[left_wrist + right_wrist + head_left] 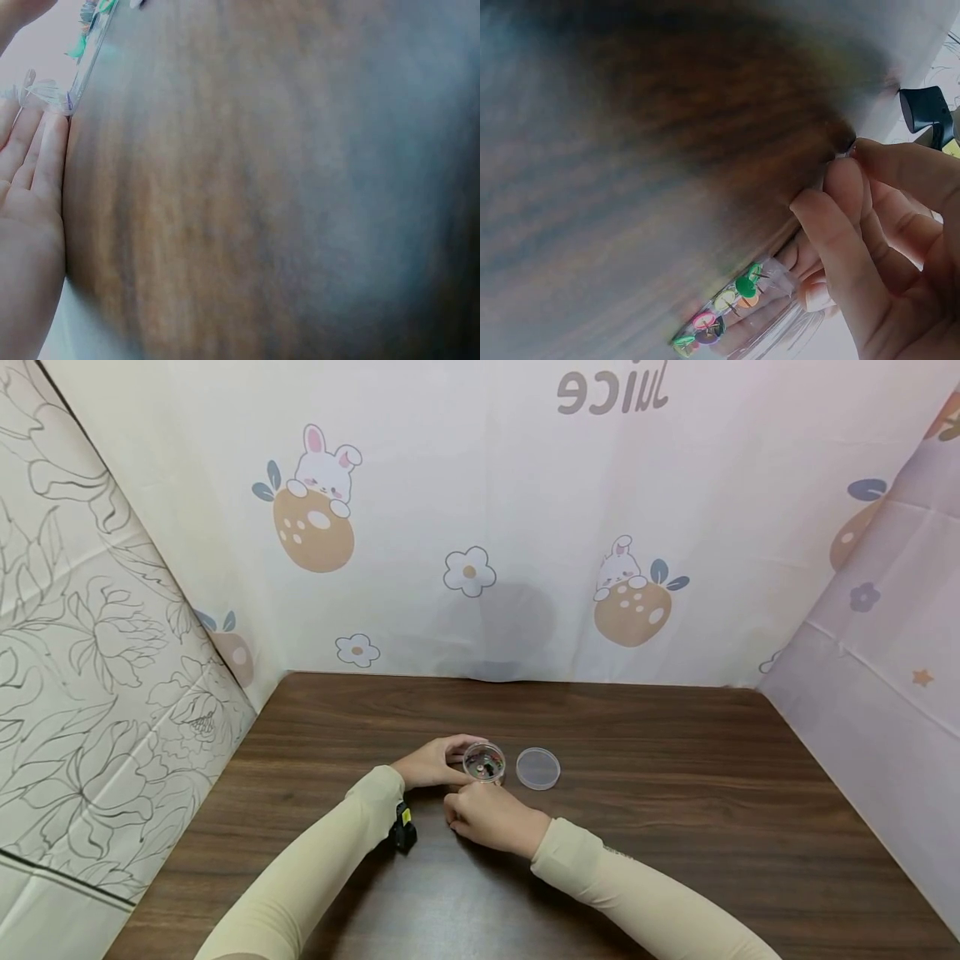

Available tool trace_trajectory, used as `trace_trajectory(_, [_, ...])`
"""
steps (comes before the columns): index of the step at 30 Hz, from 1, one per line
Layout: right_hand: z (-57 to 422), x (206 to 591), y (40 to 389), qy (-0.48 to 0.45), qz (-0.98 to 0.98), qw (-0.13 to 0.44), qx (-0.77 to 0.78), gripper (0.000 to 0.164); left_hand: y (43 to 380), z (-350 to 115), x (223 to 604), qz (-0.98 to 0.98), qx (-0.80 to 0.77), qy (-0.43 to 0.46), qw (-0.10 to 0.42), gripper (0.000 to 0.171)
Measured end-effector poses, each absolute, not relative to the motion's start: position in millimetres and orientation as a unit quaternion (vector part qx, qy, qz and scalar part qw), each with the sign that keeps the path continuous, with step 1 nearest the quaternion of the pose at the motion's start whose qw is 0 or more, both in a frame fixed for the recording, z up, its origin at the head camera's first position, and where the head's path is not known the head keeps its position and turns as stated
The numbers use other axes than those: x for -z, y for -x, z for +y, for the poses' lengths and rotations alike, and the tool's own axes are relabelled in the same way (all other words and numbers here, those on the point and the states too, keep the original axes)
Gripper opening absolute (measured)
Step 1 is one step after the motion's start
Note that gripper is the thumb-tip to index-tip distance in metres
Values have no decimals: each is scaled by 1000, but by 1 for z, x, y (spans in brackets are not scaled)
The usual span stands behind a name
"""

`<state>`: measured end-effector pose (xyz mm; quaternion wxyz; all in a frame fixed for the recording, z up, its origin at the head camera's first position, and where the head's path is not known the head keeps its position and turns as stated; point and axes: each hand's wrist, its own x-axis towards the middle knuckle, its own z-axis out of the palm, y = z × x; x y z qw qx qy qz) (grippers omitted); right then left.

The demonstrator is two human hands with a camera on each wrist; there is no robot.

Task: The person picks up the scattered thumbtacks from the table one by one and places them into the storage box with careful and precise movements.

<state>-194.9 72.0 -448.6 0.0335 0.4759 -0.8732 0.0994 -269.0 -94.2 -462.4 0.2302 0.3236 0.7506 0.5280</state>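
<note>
A clear round dish (484, 746) stands on the table with coloured thumbtacks (748, 286) in it, green, pink and yellow among them. My left hand (429, 763) holds the dish from the left, thumb on the near side and fingers on the far side; in the left wrist view those fingers (49, 154) lie along its wall. Just in front of the dish is my right hand (497, 817), its fingers curled. At the tabletop its thumb and forefinger pinch a tiny shiny piece (851, 152), seemingly a thumbtack, mostly hidden by the fingertips.
A clear round lid (538, 769) lies flat on the dark wooden table (675, 760), right of the dish. A black device with a yellow mark (405, 831) sits at my left wrist. Printed curtains (420, 510) hang behind the table and along both sides.
</note>
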Motion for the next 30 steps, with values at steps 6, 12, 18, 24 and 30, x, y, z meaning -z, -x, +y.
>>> trace_trajectory(6, [72,447,195,-467,-879,20,-95,8,268,-94,463,751,-529,-325,225,67])
trace_trajectory(12, [73,445,195,-468,-878,14,-97,11,268,-94,462,753,-525,-327,225,68])
trace_trajectory(18, [75,444,195,-474,-874,1,-107,14,268,-95,463,754,-525,-327,222,67])
trace_trajectory(24, [76,444,197,-484,-867,-20,-116,14,270,-95,469,760,-525,-315,219,69])
trace_trajectory(30, [79,443,198,-490,-862,-42,-118,14,268,-94,463,757,-523,-322,224,70])
